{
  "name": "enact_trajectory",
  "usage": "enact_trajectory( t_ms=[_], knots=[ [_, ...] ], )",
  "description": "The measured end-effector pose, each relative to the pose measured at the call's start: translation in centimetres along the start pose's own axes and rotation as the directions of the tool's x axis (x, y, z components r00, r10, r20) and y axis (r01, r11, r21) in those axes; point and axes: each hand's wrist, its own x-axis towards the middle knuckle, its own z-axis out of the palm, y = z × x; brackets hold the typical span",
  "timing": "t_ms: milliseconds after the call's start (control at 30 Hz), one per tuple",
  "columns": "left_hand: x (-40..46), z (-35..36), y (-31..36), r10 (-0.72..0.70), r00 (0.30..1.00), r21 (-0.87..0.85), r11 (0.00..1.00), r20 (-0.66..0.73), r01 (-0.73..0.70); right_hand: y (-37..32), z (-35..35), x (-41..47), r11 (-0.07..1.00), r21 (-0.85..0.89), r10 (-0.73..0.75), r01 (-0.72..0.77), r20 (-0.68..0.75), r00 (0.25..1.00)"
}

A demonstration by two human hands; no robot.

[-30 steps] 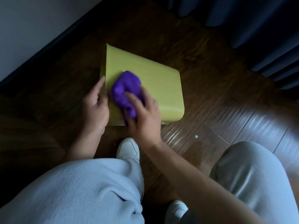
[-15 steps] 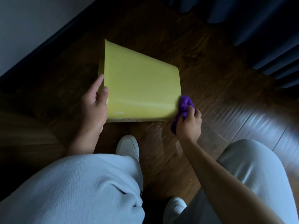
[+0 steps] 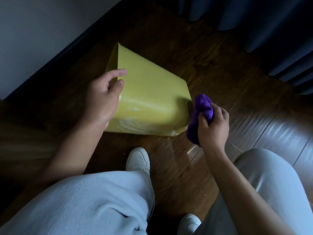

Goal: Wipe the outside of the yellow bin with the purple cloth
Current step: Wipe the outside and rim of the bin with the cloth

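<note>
The yellow bin [image 3: 149,92] lies tipped on the dark wooden floor, one flat side facing up. My left hand [image 3: 103,97] rests against its left edge, fingers spread and slightly lifted, thumb on the upper face. My right hand [image 3: 214,123] is closed around the bunched purple cloth [image 3: 201,112], which sits beside the bin's right corner, just off its side wall.
A white wall with a dark baseboard [image 3: 71,53] runs along the left behind the bin. Dark curtains [image 3: 271,31] hang at the upper right. My knees in light trousers and a white shoe [image 3: 138,161] fill the lower view.
The cloth went from the bin's top face off to its right corner. The bin has tilted so its near face shows. My left hand has slid up the left edge and loosened.
</note>
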Motion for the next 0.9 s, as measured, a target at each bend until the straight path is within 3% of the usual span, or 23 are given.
enact_trajectory(
  t_ms=[100,200,300,367,600,800,900],
  knots=[
    [-0.1,0.0,1.4,0.063,0.984,0.029,0.997,0.166,-0.069,-0.3,-0.6,0.0,0.996,0.083,0.043,-0.041,-0.024,0.999],
    [-2.2,-0.1,0.2,0.195,0.912,0.053,0.972,0.36,-0.229,-0.3,-1.0,0.1,0.986,0.157,0.055,-0.049,-0.034,0.998],
    [-4.0,0.2,-2.1,0.36,0.859,0.211,0.866,0.364,-0.453,-0.2,-1.3,0.2,0.972,0.218,0.091,-0.082,-0.031,0.995],
    [-4.4,0.4,-2.9,0.433,0.842,0.288,0.803,0.32,-0.522,-0.3,-1.5,0.0,0.96,0.257,0.122,-0.112,-0.02,0.992],
    [-4.0,1.4,-2.2,0.514,0.809,0.319,0.745,0.283,-0.585,-0.5,-1.5,-0.4,0.924,0.328,0.196,-0.196,0.032,0.98],
    [-1.4,2.4,2.5,0.554,0.784,0.345,0.704,0.279,-0.62,-1.1,-1.8,0.0,0.865,0.426,0.277,-0.265,0.034,0.96],
    [0.6,2.6,5.0,0.429,0.837,0.306,0.791,0.339,-0.53,-1.3,-2.0,0.5,0.821,0.491,0.322,-0.291,0.021,0.946]
  ],
)
